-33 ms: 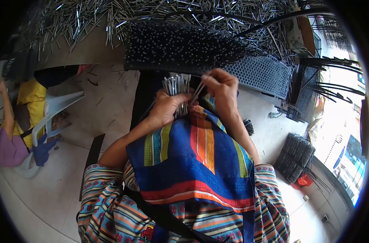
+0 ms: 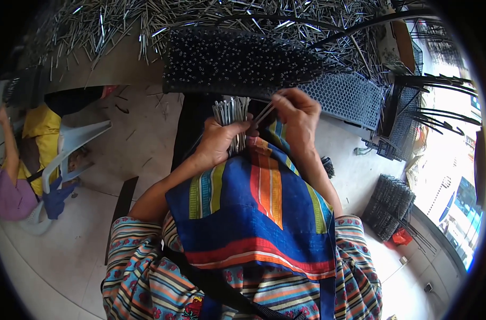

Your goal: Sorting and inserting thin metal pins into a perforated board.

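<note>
The left hand (image 2: 219,140) was curled tight round a bundle of metal pins (image 2: 231,114), held upright above the striped apron (image 2: 256,213). The right hand (image 2: 298,113) pinched a few pins (thin ones) at the perforated dark panel (image 2: 243,64). More pins lay heaped beyond; a pale chair (image 2: 74,144) stood on the light floor (image 2: 56,256).

The pins (image 2: 231,114) are bright, glossy metal. The perforated panel (image 2: 243,64) looks matt dark plastic or metal. The apron (image 2: 259,213) is smooth striped cloth, the chair (image 2: 74,141) pale plastic, the floor (image 2: 50,256) matt and pale.
</note>
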A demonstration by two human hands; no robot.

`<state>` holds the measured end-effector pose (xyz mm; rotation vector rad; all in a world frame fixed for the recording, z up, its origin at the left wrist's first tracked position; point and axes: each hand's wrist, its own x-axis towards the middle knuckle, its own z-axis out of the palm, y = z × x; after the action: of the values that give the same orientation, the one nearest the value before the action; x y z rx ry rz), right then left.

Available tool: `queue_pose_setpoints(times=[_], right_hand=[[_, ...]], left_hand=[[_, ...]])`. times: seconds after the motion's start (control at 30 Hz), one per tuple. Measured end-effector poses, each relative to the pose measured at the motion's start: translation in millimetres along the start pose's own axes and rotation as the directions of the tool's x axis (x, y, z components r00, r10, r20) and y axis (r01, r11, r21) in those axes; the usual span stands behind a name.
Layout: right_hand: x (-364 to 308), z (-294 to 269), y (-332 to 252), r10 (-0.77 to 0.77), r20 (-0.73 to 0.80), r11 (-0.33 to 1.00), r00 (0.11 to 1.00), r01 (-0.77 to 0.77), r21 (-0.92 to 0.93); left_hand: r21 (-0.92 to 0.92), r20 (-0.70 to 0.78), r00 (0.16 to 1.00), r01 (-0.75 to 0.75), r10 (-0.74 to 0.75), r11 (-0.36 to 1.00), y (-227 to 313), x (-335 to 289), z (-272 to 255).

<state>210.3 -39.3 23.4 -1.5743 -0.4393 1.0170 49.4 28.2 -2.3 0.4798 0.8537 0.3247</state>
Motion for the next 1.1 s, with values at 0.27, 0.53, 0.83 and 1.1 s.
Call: queue_pose_setpoints(times=[0.27,0.53,0.83,1.1], right_hand=[[13,-14,-13,-0.713,-0.148,0.684,0.685,0.634,-0.361],[11,-15,-12,-0.647,-0.203,0.755,0.735,0.578,-0.311],[13,-10,0,-0.694,-0.105,0.682,0.712,0.604,-0.413],[11,-1,-5,-0.679,-0.115,0.666,0.725,0.543,-0.512]], left_hand=[[0.156,0.038,0.998,0.046,-0.053,0.987,-3,2,-5],[0.168,0.039,0.999,-0.005,-0.001,0.986,0,-2,-1],[0.236,0.053,0.998,0.002,-0.015,0.972,0,-3,-1],[0.193,-0.001,0.999,0.052,-0.053,0.98,2,-5,1]])
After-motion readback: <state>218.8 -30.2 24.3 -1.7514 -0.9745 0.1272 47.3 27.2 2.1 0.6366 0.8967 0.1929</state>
